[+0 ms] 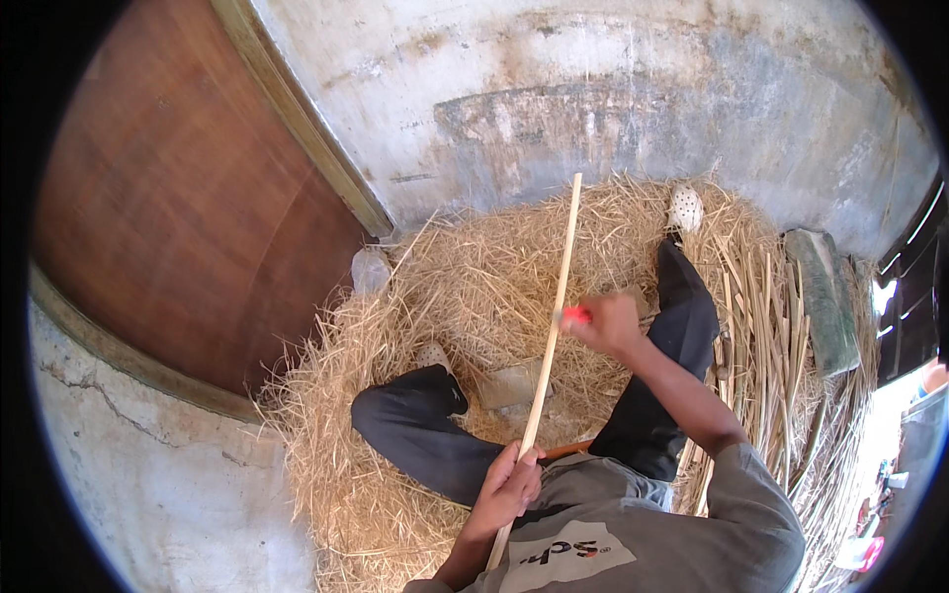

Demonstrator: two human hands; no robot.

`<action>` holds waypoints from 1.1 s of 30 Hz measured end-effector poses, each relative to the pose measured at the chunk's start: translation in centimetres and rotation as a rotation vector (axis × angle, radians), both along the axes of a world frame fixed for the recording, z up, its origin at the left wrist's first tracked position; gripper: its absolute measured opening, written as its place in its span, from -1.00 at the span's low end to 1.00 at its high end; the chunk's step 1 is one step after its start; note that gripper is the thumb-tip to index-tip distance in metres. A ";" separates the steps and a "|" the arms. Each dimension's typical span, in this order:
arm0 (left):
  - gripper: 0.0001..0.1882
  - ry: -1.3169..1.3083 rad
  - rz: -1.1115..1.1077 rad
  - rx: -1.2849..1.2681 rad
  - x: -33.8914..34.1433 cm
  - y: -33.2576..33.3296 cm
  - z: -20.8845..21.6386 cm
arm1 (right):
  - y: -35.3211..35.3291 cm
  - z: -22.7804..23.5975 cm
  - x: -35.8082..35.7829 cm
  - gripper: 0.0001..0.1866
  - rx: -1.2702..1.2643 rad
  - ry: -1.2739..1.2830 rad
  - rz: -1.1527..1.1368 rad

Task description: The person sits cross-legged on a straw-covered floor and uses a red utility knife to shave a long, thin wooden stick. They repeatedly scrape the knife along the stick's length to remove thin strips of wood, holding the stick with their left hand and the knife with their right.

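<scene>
A long, pale strip (pixel 567 247), which looks like split bamboo, slants up from beside my body toward the wall. My left hand (pixel 509 489) is closed round its lower part, close to my waist. Farther up, my right hand (pixel 615 324) is closed on a small red-handled tool (pixel 576 314). The tool's working end meets or nearly meets the strip's right side; blur and the fingers hide its exact kind. Below the strip's middle, a flat pale block (pixel 512 387) lies among the shavings.
Loose straw-coloured shavings (pixel 474 267) cover the floor round my spread legs. Many long strips (pixel 766 306) lie at the right, beside a greenish slab (pixel 825 306). A stained wall (pixel 593 109) stands ahead, a brown door (pixel 198 198) at the left. A clear plastic bag (pixel 371 269) lies near the door frame.
</scene>
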State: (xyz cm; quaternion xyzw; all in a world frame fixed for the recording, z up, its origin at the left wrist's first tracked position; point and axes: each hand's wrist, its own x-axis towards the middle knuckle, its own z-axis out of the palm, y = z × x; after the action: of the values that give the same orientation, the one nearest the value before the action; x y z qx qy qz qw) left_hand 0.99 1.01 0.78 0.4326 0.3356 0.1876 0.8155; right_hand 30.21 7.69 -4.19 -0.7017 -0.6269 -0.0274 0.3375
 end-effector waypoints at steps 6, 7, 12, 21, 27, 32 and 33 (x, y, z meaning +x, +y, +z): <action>-0.82 -0.051 -0.007 0.160 0.1 0.1 -0.6 | -0.4 -0.6 -1.9 -0.28 0.097 -0.066 0.129; -0.82 -0.044 -0.009 0.191 -0.2 -0.1 -0.6 | 0.6 -0.2 -0.3 -0.37 0.005 -0.043 0.063; -0.83 -0.047 -0.023 0.169 -0.6 0.1 -0.3 | 0.4 0.2 -1.4 -0.32 0.032 0.032 0.063; -0.83 -0.093 -0.032 0.149 -0.5 -0.1 -0.1 | 3.0 1.3 1.9 -0.29 0.240 -0.175 0.116; -0.83 -0.057 -0.122 0.132 -1.7 -1.9 0.1 | 5.8 2.7 9.0 -0.32 0.005 0.048 -0.282; -0.86 -0.055 -0.149 0.099 -2.9 -2.7 -0.9 | 6.3 1.6 11.9 -0.30 0.057 -0.098 -0.256; -0.86 -0.054 -0.163 0.097 -2.9 -2.8 -0.9 | 6.6 1.7 12.7 -0.29 0.056 -0.040 -0.295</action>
State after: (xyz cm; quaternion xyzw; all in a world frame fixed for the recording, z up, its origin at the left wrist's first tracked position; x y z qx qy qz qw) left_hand -1.92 -1.78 -0.16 0.4923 0.2675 0.1482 0.8150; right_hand 42.90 14.25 -2.47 -0.7758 -0.5225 -0.1083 0.3366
